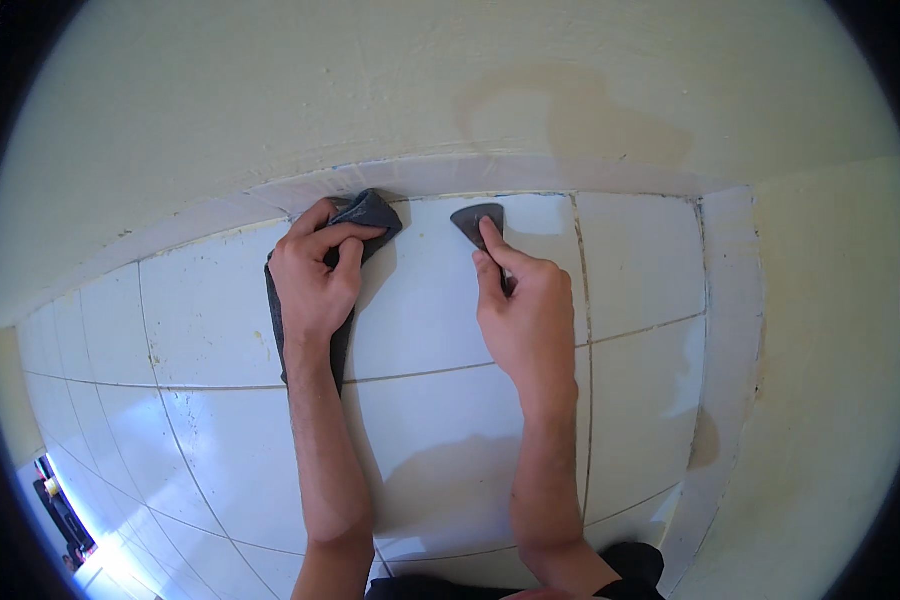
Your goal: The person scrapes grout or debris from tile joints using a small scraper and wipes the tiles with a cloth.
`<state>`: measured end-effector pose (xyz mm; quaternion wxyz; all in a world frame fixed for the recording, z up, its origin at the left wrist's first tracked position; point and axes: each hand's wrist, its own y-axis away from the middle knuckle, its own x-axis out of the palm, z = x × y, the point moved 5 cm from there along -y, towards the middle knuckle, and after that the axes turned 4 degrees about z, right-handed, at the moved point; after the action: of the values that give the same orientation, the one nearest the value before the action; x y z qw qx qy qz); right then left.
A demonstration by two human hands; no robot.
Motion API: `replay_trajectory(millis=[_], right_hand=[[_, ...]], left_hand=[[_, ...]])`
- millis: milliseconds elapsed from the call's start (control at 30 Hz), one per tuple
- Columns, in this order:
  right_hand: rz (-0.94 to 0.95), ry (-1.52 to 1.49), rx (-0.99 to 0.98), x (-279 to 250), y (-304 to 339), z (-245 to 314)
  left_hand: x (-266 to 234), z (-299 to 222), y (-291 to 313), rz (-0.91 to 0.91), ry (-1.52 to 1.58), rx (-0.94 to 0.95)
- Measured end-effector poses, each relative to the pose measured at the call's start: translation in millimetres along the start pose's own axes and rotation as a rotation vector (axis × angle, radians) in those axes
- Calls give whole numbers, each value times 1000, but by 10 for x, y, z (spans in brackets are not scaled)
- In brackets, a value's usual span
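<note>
My left hand (315, 270) is closed on a dark grey cloth (372, 212), its bunched end pressed near the joint where floor meets wall. The rest of the cloth hangs back under my wrist over the tiles. To the right, my right hand (525, 300) grips a scraper (467, 222) with a dark flared blade, the index finger stretched along it. The blade lies over a white floor tile (420, 320), a little short of the wall's base. Most of the scraper's handle is hidden in my palm.
A low, pale skirting (450, 175) runs along the cream wall (370, 90) and turns the corner to the right-hand wall (820, 330). Dark grout lines and yellowish specks mark the tiles. Bright light and dark objects (62, 515) show at the far lower left.
</note>
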<state>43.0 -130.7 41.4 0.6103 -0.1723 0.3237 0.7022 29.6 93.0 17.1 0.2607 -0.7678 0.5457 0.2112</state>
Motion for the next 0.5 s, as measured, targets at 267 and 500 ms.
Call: replay_trajectory(millis=[267, 500], right_hand=[[-25, -52, -10, 31, -3, -39], [-15, 10, 5, 35, -19, 9]], left_hand=[[-7, -21, -12, -6, 14, 28], [6, -21, -9, -2, 16, 26]])
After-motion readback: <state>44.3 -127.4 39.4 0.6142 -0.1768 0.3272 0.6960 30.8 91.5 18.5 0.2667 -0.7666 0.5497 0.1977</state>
